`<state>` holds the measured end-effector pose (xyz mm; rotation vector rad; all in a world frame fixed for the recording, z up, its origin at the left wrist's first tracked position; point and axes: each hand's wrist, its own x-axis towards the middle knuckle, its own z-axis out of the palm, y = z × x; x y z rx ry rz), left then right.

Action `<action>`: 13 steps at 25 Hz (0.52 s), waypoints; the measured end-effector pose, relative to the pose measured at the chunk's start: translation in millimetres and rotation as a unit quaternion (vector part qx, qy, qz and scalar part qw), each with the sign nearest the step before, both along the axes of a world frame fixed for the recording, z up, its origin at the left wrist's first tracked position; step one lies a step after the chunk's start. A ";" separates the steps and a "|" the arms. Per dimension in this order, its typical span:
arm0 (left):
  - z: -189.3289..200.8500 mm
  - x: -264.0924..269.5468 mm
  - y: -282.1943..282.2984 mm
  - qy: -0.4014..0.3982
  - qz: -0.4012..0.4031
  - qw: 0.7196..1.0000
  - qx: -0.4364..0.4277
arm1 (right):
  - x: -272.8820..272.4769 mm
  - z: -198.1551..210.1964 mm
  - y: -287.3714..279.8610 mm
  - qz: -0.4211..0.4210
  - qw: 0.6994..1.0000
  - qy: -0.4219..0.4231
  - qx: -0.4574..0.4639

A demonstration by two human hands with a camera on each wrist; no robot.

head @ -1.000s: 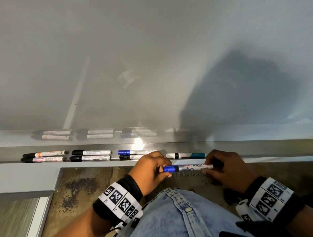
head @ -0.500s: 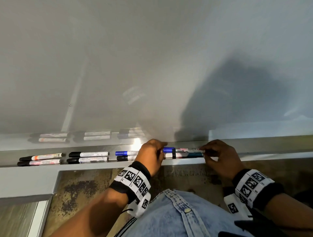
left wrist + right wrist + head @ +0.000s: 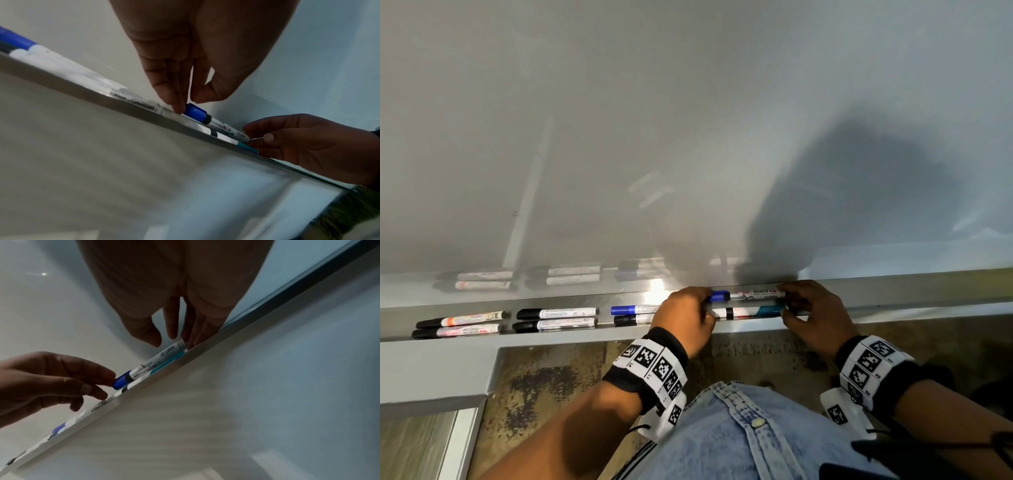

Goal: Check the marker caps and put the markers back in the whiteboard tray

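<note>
A blue-capped marker (image 3: pixel 753 294) (image 3: pixel 218 123) (image 3: pixel 152 363) lies lengthwise at the back of the metal whiteboard tray (image 3: pixel 585 334), just behind a teal-ended marker (image 3: pixel 743 311) (image 3: pixel 246 147). My left hand (image 3: pixel 705 301) (image 3: pixel 189 104) pinches its blue cap end. At the other end my right hand (image 3: pixel 786 301) (image 3: pixel 257 134) holds the white butt between thumb and fingertips. The cap sits on the marker.
Further left in the tray lie pairs of markers: two with orange labels (image 3: pixel 462 320), two black-capped (image 3: pixel 556 313), and a blue one above a black one (image 3: pixel 630 310). The whiteboard (image 3: pixel 688 137) rises behind. The tray runs on to the right of my hands.
Both hands carried the blue-capped marker from in front of the tray up into it, behind the teal-ended marker. Since half a second ago they have hardly moved.
</note>
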<state>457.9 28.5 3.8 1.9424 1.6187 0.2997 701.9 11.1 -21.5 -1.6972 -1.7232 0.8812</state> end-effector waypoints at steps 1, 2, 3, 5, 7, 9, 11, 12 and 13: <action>1.4 -0.2 -0.8 0.013 -0.005 1.000 0.002 | 0.0 -0.3 -0.4 0.001 1.000 -0.002 -0.001; 2.5 -0.7 -1.5 0.024 -0.010 1.000 0.002 | 0.5 -0.6 -0.8 0.004 1.000 -0.007 -0.004; 2.6 -1.5 -2.0 0.035 -0.016 0.999 0.001 | 1.4 -1.5 -1.2 0.010 1.000 -0.016 -0.004; 2.9 -1.8 -2.7 0.050 -0.025 0.998 -0.003 | 2.9 -3.6 -1.6 0.027 0.999 -0.040 0.002; 2.6 -0.5 -2.4 0.051 -0.022 0.998 -0.005 | 4.3 -5.0 -1.7 0.044 0.997 -0.066 0.009; 2.1 0.4 -1.9 0.045 -0.015 0.999 -0.003 | 3.9 -3.9 -1.5 0.055 0.995 -0.079 0.012; 1.2 0.2 -0.1 0.042 -0.012 0.999 -0.002 | 4.6 -1.9 -0.5 0.055 0.995 -0.084 0.005; 1.1 -0.6 0.1 0.040 -0.012 0.999 -0.006 | 5.3 -1.5 -1.4 0.059 0.994 -0.087 -0.002; 1.7 -1.0 0.4 0.037 -0.013 0.999 0.000 | 6.8 -1.7 -1.8 0.060 0.994 -0.092 -0.006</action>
